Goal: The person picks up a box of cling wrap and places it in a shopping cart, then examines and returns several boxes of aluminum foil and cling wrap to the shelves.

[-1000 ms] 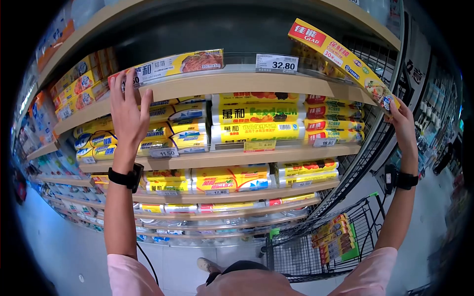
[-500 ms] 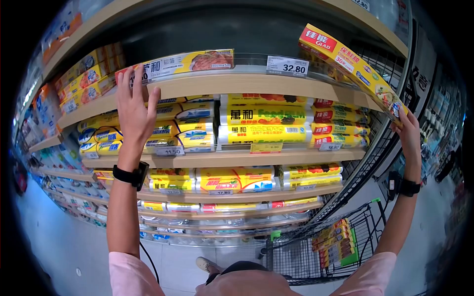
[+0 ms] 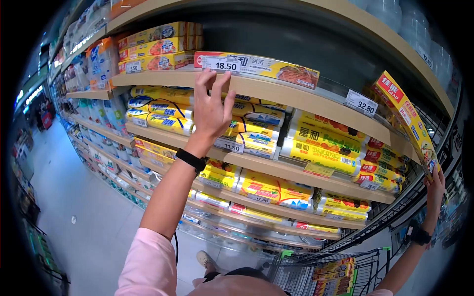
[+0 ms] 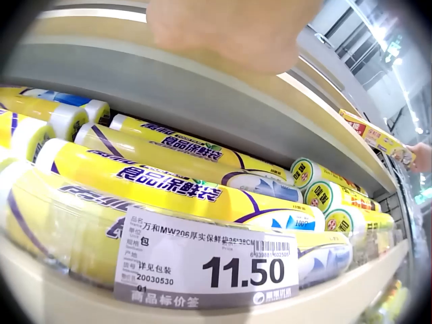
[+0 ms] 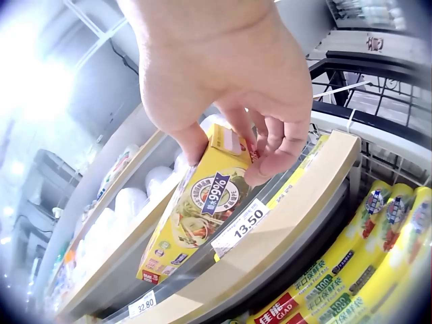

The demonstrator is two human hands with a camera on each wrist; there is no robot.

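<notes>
My right hand [image 3: 434,191] grips the lower end of a long yellow-and-red Glad cling film box [image 3: 411,122], which slants at the right end of the upper shelf. In the right wrist view, thumb and fingers pinch the end of that box [image 5: 206,209] above a 13.50 price tag [image 5: 241,228]. At the same shelf's front edge, my left hand [image 3: 213,111] has its fingertips raised against the edge, just under the 18.50 price tag [image 3: 220,64]. Behind that tag lies an aluminium foil box [image 3: 296,74]. The left wrist view shows only part of the left hand [image 4: 233,30], its fingertips hidden.
Yellow food-bag rolls [image 3: 321,148] fill the shelf below, with more rolls [image 3: 274,187] beneath. Stacked yellow boxes [image 3: 153,47] stand at the upper left. A wire shopping cart [image 3: 291,271] holding several boxes [image 3: 333,276] stands at the lower right, beside the black wire rack.
The head view has turned left, so the shelf appears shifted and tilted. My left fingertips have dropped from the foil box front to below its price tag. The right hand keeps hold of the cling film box.
</notes>
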